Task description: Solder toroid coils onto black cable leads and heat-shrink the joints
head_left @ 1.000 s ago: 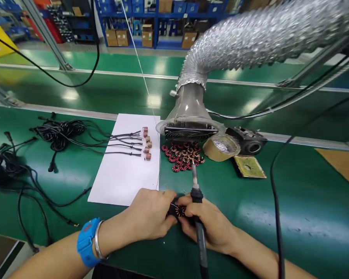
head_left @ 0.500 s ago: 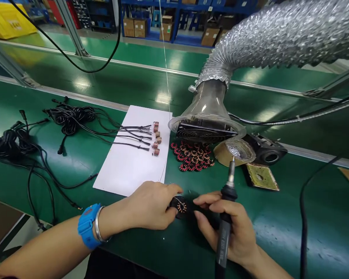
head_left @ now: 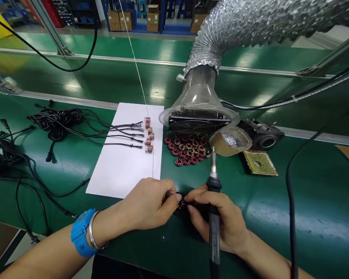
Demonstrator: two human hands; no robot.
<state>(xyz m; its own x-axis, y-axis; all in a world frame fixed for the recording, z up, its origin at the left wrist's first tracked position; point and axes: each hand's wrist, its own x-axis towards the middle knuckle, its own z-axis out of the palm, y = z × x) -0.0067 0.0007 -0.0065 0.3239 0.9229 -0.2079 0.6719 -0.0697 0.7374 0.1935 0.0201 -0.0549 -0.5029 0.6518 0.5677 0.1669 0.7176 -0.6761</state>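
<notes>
green bench, right hand's grip tight on soldering iron

A paper sheet is lying on the workbench, with bundled cables lying to its left, toroid coils lying to its right, a tape roll resting just beside them, and a fume extractor hood hanging behind them.

The green bench holds paper, black cables and coils (apparently toroids).

Right hand grips soldering iron, left hand pinching toroid coil
</notes>
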